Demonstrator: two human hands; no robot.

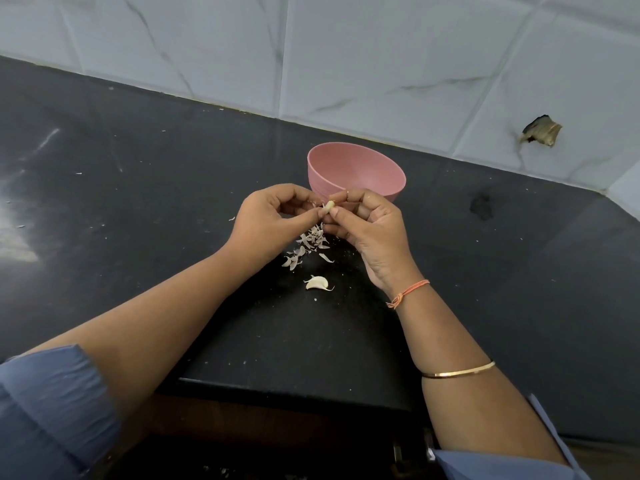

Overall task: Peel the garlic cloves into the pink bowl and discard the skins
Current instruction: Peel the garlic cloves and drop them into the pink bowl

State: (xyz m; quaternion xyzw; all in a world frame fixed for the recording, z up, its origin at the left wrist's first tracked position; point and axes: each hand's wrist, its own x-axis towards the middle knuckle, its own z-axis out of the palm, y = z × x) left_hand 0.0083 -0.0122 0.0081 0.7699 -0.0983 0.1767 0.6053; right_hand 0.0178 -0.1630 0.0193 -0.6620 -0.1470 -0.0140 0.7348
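Over the dark worktop (pixel 138 202) at frame centre, the left hand (pixel 266 220) and right hand (pixel 372 223) both pinch one garlic clove (pixel 328 206), which is best kept low above the skins (pixel 310 244) while stripping.

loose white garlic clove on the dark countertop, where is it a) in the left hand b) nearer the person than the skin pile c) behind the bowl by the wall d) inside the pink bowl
b: the loose white garlic clove lies on the dark countertop, on the person's side of the pile of papery skins.
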